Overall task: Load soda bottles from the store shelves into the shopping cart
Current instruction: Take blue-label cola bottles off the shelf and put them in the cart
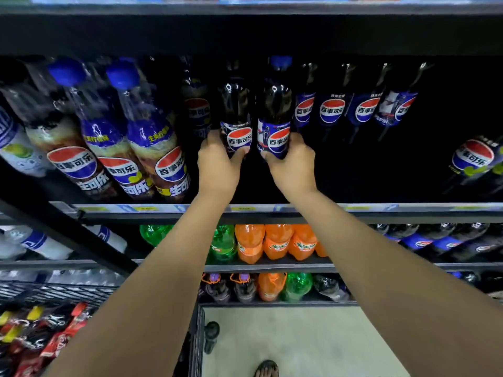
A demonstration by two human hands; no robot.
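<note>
Your left hand (217, 161) grips one cola bottle (236, 110) and your right hand (292, 161) grips a second bottle (274, 110), fingers curled over the labels. That's two held, side by side at the upper shelf (353, 208), both upright, long axis vertical, caps up. Four more bottles (330, 110) stand to their right. The cart (54, 292) is at lower left.

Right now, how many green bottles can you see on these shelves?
3: one green bottle left of the left forearm and one right of it on the middle shelf; one on the bottom shelf. The forearm may hide more.
</note>
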